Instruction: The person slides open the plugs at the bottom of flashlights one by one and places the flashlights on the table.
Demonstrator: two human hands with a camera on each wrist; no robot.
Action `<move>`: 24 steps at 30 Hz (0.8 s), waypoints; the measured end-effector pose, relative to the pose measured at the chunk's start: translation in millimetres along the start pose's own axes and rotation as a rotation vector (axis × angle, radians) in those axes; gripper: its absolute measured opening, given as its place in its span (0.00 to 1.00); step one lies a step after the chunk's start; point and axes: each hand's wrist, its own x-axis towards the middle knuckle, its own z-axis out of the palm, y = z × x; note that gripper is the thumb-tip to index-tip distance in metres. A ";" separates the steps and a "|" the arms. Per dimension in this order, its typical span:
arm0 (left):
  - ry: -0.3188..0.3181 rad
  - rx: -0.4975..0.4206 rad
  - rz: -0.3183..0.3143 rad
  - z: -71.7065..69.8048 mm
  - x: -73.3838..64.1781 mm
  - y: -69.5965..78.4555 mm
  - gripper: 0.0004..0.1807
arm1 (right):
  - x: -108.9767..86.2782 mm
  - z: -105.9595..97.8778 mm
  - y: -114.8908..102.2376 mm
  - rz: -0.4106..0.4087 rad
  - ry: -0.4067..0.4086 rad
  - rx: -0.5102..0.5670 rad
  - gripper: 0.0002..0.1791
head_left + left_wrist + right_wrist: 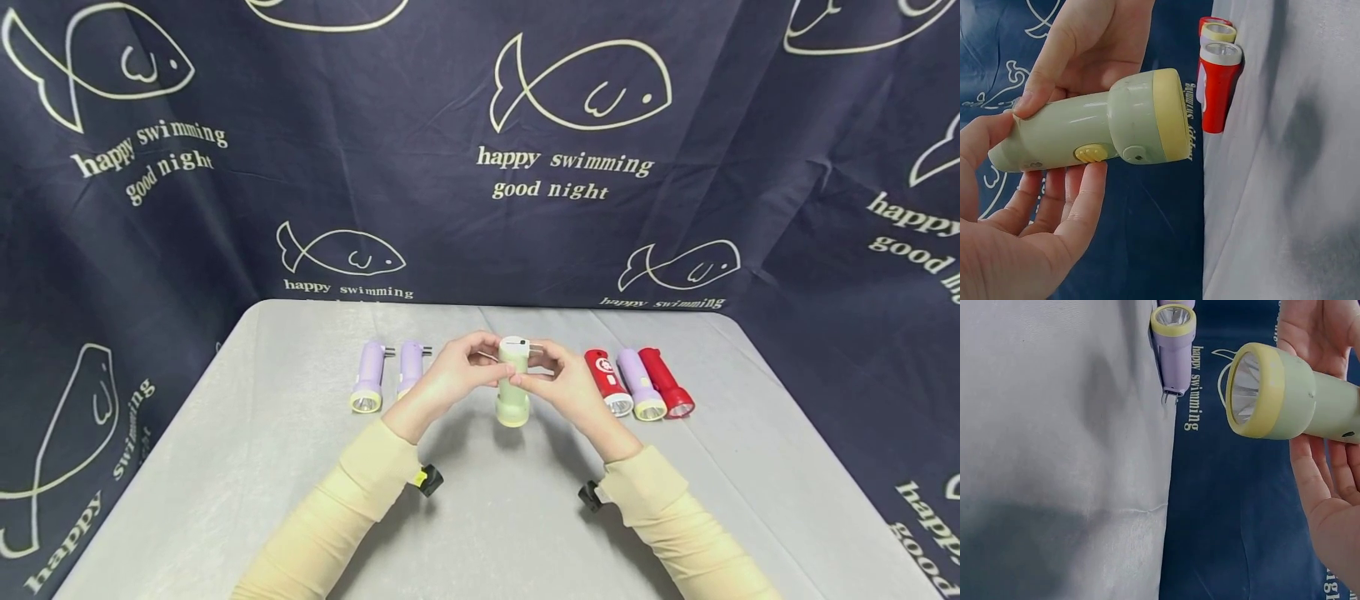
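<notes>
Both hands hold a pale green flashlight with a yellow rim, above the middle of the table. Its lens end points down and toward me in the head view. The left hand grips it from the left, thumb near its tail, fingertips by the yellow switch in the left wrist view. From the other side the right hand pinches it, thumb on the body and fingers beside the metal plug prongs that stick out at the tail. The clear lens faces the right wrist camera.
Two purple flashlights with prongs out lie on the left of the grey table. On the right lie a red-and-white flashlight, a purple one and a red one. A dark blue fish-print curtain hangs behind.
</notes>
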 end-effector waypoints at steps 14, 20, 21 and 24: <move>0.101 -0.012 -0.057 -3.1 4.2 10.6 0.18 | 0.4 1.0 2.2 -0.059 -0.023 0.072 0.25; 0.141 -0.057 -0.066 -6.2 9.2 12.0 0.17 | -1.5 3.5 0.8 -0.064 -0.027 0.102 0.26; 0.144 -0.068 -0.068 -6.6 9.7 12.6 0.17 | -1.8 3.8 0.4 -0.066 -0.029 0.098 0.26; 0.157 -0.097 -0.084 -7.6 11.2 15.0 0.17 | -2.5 4.6 -0.1 -0.061 -0.036 0.088 0.26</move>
